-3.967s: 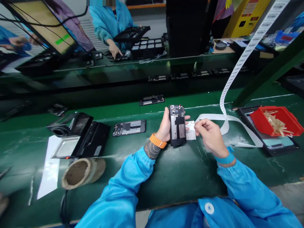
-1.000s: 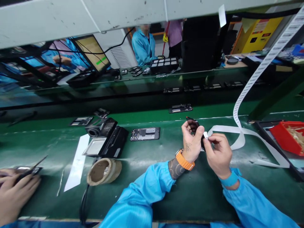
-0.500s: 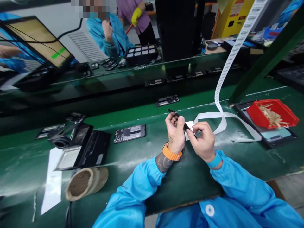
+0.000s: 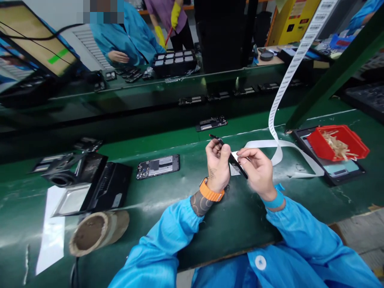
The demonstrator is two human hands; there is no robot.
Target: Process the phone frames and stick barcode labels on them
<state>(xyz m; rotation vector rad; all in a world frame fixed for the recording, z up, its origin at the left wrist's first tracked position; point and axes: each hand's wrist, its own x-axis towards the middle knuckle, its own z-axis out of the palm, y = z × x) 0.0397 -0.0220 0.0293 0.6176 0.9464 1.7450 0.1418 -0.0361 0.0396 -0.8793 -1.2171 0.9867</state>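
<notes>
- The green surface (image 4: 156, 196) is bare and shiny around the hands; a phone let go at this tilt could land on a corner and slide.
- The yellow cabinet (image 4: 295, 28), far right, stands clear of any such mishap; it bears signs, too small to read.
- The paper strip (image 4: 285, 86) hangs from above and loops onto the surface just beyond the right hand; a wrist or sleeve could snag it. Barcode-like marks run along it, their characters illegible.
- The red bin (image 4: 357, 142) sits partly on a tray at the right; a knock from the right arm could spill its pale strips. I see no writing on it.
- The held phone (image 4: 237, 165) is above the surface, tilted edge-on between both hands; exposed parts could be scraped by a careless thumb. No brand shows.
- The left hand (image 4: 216, 166) clasps the held phone; too much squeeze could bend it.
- The right hand (image 4: 258, 172) has thumb and forefinger close together at the held phone's edge; I cannot tell whether they pinch anything.
- A white sheet (image 4: 235, 169) shows behind the held phone, easily creased if caught; any print is unreadable.
</notes>
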